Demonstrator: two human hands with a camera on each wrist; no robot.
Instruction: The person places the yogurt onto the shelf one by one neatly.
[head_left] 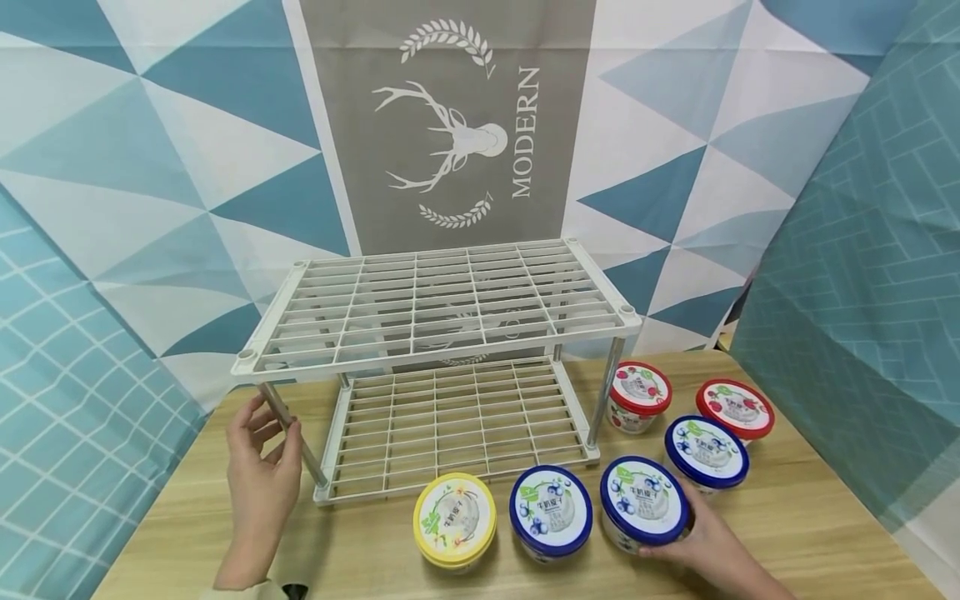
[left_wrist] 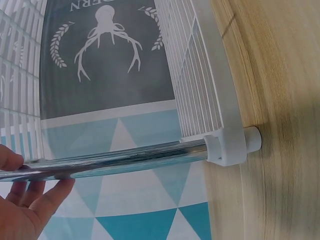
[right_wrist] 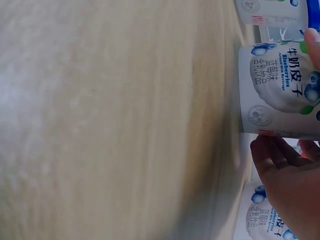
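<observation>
My left hand [head_left: 262, 467] holds the front left metal post [head_left: 279, 408] of a white two-tier wire rack [head_left: 442, 337]. In the left wrist view, thumb and fingers lie on opposite sides of that shiny post [left_wrist: 135, 157]. At the front right, my right hand [head_left: 701, 542] grips a blue-lidded blueberry milk drink tub [head_left: 645, 500] by its sides. The right wrist view shows this tub [right_wrist: 280, 90] between thumb and fingers, standing close to the table. Another blue-lidded tub [head_left: 551, 512] and a yellow-lidded tub [head_left: 454, 521] stand to its left.
Behind the right hand are a third blue-lidded tub [head_left: 707, 452] and two red-lidded tubs, one [head_left: 640, 392] beside the rack's right post and one [head_left: 735, 408] farther right. A patterned cloth [head_left: 660, 125] hangs behind the wooden table [head_left: 817, 508].
</observation>
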